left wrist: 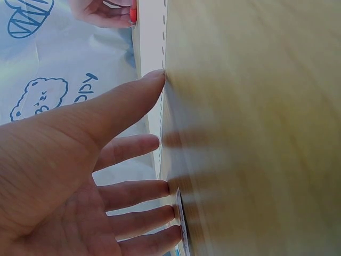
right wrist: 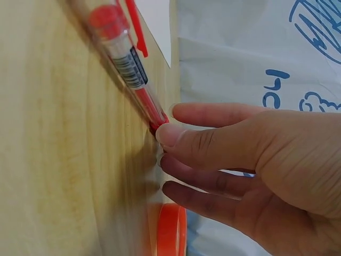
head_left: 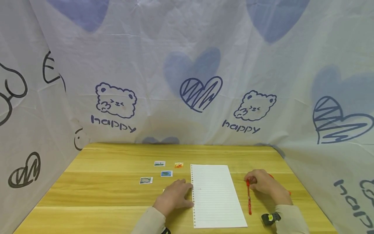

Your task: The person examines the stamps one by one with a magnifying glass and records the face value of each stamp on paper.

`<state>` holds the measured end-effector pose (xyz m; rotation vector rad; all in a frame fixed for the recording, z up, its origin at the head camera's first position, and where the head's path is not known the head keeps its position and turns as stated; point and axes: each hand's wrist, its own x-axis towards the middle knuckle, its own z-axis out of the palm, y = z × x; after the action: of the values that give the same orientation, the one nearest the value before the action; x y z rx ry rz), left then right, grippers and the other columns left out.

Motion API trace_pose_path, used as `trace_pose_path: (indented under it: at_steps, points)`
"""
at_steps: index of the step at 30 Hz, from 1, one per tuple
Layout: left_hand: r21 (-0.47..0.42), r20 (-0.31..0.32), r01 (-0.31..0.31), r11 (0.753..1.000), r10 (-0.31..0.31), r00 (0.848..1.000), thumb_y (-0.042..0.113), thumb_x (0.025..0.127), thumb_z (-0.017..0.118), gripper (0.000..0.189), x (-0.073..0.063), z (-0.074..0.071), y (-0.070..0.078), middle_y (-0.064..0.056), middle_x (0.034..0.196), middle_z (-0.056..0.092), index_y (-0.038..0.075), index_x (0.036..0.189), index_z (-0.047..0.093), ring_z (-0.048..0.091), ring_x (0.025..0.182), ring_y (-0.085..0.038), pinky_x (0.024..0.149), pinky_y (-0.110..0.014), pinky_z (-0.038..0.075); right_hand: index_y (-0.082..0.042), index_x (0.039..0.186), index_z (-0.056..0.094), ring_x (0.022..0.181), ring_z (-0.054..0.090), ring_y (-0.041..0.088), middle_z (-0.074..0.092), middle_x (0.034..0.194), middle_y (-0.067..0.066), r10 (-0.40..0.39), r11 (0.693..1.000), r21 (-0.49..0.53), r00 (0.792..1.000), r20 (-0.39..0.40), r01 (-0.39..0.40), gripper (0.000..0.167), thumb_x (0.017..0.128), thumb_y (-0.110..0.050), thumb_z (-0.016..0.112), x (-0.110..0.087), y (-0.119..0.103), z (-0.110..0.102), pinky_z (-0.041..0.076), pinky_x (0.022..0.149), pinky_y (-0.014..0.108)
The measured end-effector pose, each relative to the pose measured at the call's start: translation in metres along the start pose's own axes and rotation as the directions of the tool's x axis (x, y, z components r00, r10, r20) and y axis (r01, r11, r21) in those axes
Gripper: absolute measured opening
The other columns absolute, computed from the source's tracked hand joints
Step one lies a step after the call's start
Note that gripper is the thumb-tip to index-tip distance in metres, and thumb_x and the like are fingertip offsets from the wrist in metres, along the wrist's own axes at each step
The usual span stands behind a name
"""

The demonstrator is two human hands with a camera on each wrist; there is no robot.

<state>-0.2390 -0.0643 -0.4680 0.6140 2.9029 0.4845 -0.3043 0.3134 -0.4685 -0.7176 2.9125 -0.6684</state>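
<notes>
A sheet of lined paper (head_left: 219,204) with punched holes along its left edge lies on the table, with small red writing near that edge. My left hand (head_left: 176,196) rests beside it, fingers extended and thumb tip at the holes. Its lower fingertips in the left wrist view are right by a thin card edge (left wrist: 183,221). My right hand (head_left: 262,182) pinches a red pen (head_left: 249,200) at one end between thumb and index finger. The pen (right wrist: 130,69) has a clear barrel with a barcode label and lies close over the wood.
Several small picture stamps (head_left: 167,173) lie left of the paper. An orange ring-shaped thing (right wrist: 169,229) is beyond my right hand, mostly hidden in the head view. A printed white cloth (head_left: 157,81) hangs behind the wooden table (head_left: 96,195).
</notes>
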Motion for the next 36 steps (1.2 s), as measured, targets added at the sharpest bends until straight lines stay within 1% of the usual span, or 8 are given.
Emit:
trace_pose_path:
  at_steps: [5,12,19,24,26,29,31,36]
  points:
    - [-0.003,0.003,-0.001,1.0,0.001,1.0,0.04,0.082,0.085,0.066,-0.001,0.0,0.0,-0.022,0.148,0.057,0.011,0.138,0.064,0.054,0.138,-0.041,0.113,-0.057,0.048,0.0,0.104,0.076,0.085,0.067,0.019,0.075,0.093,0.007,0.012,1.0,0.007,1.0,0.004,-0.012,0.028,0.079,0.009,0.079,-0.002,-0.004,-0.002,0.059,0.074,0.033]
    - [-0.007,0.008,0.003,1.0,-0.003,1.0,0.039,0.083,0.085,0.065,0.0,0.0,0.001,-0.021,0.149,0.057,0.012,0.138,0.064,0.054,0.138,-0.04,0.114,-0.057,0.048,-0.004,0.106,0.077,0.088,0.065,0.02,0.073,0.095,0.007,0.072,0.997,0.002,0.997,-0.003,-0.072,0.027,0.081,0.007,0.077,-0.003,-0.007,-0.004,0.058,0.079,0.04]
    - [-0.011,0.008,0.003,1.0,-0.003,1.0,0.039,0.084,0.084,0.064,-0.001,-0.001,0.002,-0.021,0.149,0.057,0.012,0.138,0.064,0.054,0.138,-0.039,0.114,-0.056,0.047,-0.005,0.106,0.077,0.088,0.064,0.02,0.073,0.095,0.007,0.058,0.998,-0.001,0.998,-0.017,-0.058,0.025,0.083,0.005,0.078,-0.003,-0.007,-0.005,0.058,0.079,0.041]
    - [-0.014,0.013,0.005,1.0,-0.005,1.0,0.038,0.083,0.085,0.064,-0.001,-0.002,0.003,-0.021,0.15,0.056,0.012,0.138,0.064,0.053,0.14,-0.041,0.115,-0.057,0.047,-0.006,0.106,0.078,0.09,0.067,0.021,0.075,0.098,0.007,0.052,0.999,0.0,0.998,-0.033,-0.052,0.023,0.085,0.003,0.076,-0.004,-0.007,-0.004,0.059,0.081,0.042]
    - [-0.007,0.012,0.003,1.0,-0.002,1.0,0.038,0.083,0.085,0.064,-0.001,-0.003,0.003,-0.021,0.15,0.056,0.012,0.138,0.064,0.053,0.139,-0.04,0.114,-0.057,0.047,-0.006,0.106,0.078,0.09,0.067,0.02,0.075,0.097,0.007,0.049,0.999,0.0,0.998,-0.047,-0.049,0.02,0.087,0.001,0.074,-0.004,-0.009,-0.004,0.06,0.08,0.041]
    - [0.004,0.009,0.0,1.0,0.0,1.0,0.038,0.082,0.085,0.065,-0.001,-0.002,0.002,-0.021,0.149,0.057,0.012,0.137,0.064,0.054,0.138,-0.04,0.113,-0.057,0.048,-0.003,0.107,0.077,0.087,0.067,0.018,0.075,0.095,0.006,0.031,1.0,0.0,0.997,-0.064,-0.031,0.018,0.091,-0.001,0.071,-0.003,-0.016,-0.006,0.059,0.076,0.037]
    - [0.005,0.006,-0.004,1.0,0.004,1.0,0.039,0.082,0.085,0.066,-0.001,-0.002,0.002,-0.021,0.149,0.057,0.011,0.138,0.063,0.054,0.138,-0.04,0.114,-0.057,0.048,-0.002,0.109,0.077,0.086,0.067,0.017,0.076,0.094,0.005,0.036,0.999,0.002,0.997,-0.071,-0.036,0.017,0.094,-0.004,0.068,-0.002,-0.02,-0.007,0.059,0.075,0.035]
    - [-0.034,-0.024,-0.025,0.999,0.024,0.999,0.04,0.081,0.085,0.071,-0.004,-0.004,-0.004,-0.022,0.149,0.056,0.01,0.141,0.061,0.054,0.138,-0.041,0.114,-0.059,0.047,-0.001,0.112,0.075,0.088,0.068,0.017,0.076,0.097,0.005,0.037,0.999,0.004,0.997,-0.069,-0.036,0.018,0.096,-0.006,0.067,0.0,-0.029,-0.012,0.06,0.076,0.034]
